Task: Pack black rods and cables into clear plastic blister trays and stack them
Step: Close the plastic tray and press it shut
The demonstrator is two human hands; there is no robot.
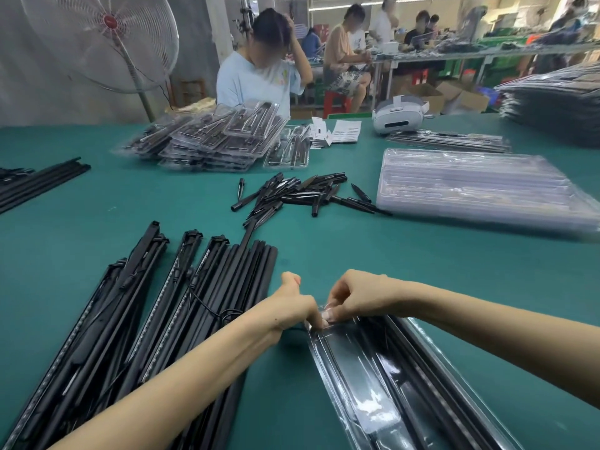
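A clear blister tray [389, 378] with black rods inside lies lengthwise in front of me on the green table [422, 261]. Both hands meet at its far end. My left hand [295, 303] pinches the tray's end flap, thumb sticking up. My right hand [354, 297] has its fingers curled over the same flap from the right. To the left lies a pile of black rods and cabled light bars [156, 319]. A stack of empty clear trays [480, 186] sits at the right.
Loose black spikes [298, 193] lie scattered mid-table. A heap of packed trays [211, 138] sits further back, a white headset [397, 115] and paper slips beside it. More rods lie at the far left [35, 183]. A person sits across the table.
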